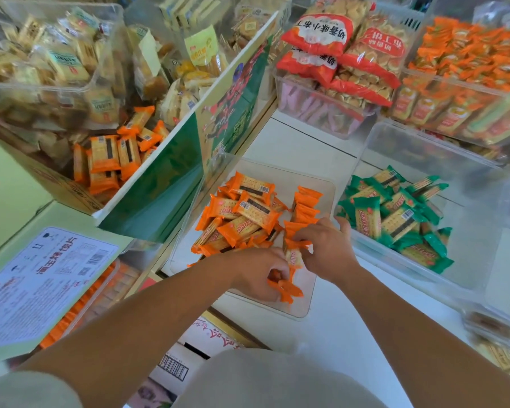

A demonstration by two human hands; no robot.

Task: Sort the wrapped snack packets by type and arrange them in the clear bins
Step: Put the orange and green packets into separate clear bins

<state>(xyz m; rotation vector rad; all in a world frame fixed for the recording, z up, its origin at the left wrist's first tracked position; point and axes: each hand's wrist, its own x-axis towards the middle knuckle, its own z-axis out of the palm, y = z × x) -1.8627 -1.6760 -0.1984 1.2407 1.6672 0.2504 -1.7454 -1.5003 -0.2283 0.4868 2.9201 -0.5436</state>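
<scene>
White bench (351,334), shop stock all round. Orange packets (248,213) lie in the clear bin (302,312) near the bench's front edge. Left hand (256,272) grips a few loose ones; right hand (327,248) pinches one upright. I'd stand each on edge, tight to the row (305,207), clear of the green packets (395,213) beside it.

Lower right, a blurred clear plastic bin (468,315) of brown packets (493,328) runs off the edge — lower left, the white paper label's (42,281) small print is unreadable.
</scene>
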